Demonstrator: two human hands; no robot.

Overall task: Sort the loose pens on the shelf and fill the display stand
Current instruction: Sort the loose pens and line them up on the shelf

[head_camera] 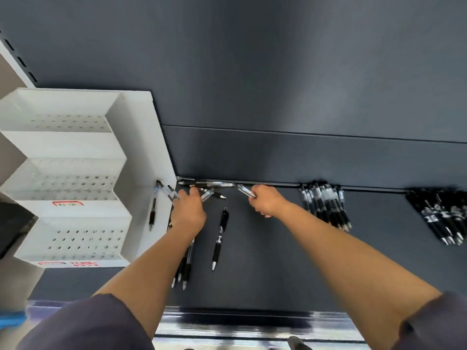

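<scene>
Red-framed labels are seen on the tier fronts of the white display stand, with red print on the lowest front. None of it can be read, and print on the pens is too small to read.

Both bare forearms are stretched forward over the dark shelf. The right hand is curled, with a clear pen pinched in its fingers near the shelf's back edge. The left hand is laid back-up among clear pens just right of the stand. Its fingers reach into them, but whether any is gripped cannot be told.

The stand is set at the shelf's left end, with stepped tiers of perforated holes. One leaning pen is propped against its side wall. Black loose pens are scattered between the hands, with more under the left forearm and along the back edge. A lined-up batch is laid just right of the right hand. A blurred far batch is at the right edge.
</scene>
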